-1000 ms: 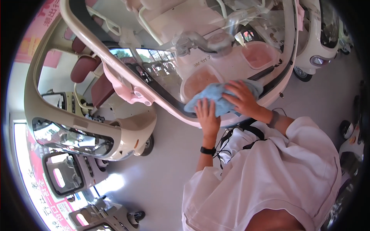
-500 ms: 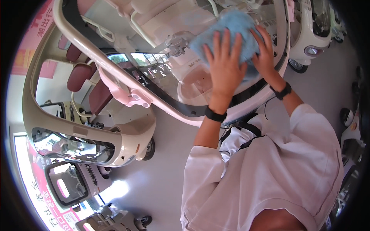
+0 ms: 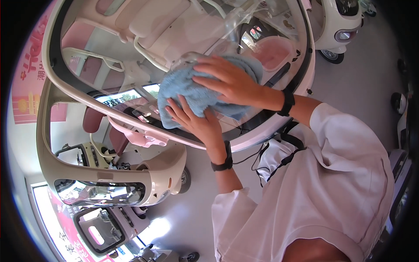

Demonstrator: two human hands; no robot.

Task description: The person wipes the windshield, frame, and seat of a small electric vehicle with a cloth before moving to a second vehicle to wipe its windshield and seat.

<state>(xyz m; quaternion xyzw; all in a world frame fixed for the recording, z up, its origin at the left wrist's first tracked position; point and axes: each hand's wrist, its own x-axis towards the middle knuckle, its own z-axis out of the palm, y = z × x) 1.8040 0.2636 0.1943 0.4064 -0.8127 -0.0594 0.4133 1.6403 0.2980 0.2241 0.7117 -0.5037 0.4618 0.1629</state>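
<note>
A fluffy blue cloth (image 3: 179, 85) lies bunched against the clear windshield (image 3: 118, 56) of a small pale vehicle. My left hand (image 3: 198, 124) presses on the cloth's lower left part, palm down and fingers spread. Higher up and further right, my right hand (image 3: 233, 85) rests flat on the same cloth with its fingers stretched out. A dark band circles each wrist. Folds of the cloth stick out beyond both hands on the right. Through the glass show pale seats (image 3: 161, 26) and a pink basin-like shape (image 3: 273, 52).
The windshield's pale frame (image 3: 87, 98) curves around the glass, with a pink bracket (image 3: 139, 136) below it. A cream vehicle (image 3: 161, 174) stands close on the left, and a white one (image 3: 329, 26) at the far right. Grey floor (image 3: 196, 218) lies between them.
Both hands and the cloth have moved left and down across the glass. The hands have turned, with the right forearm now reaching across toward the left. The view has shifted slightly.
</note>
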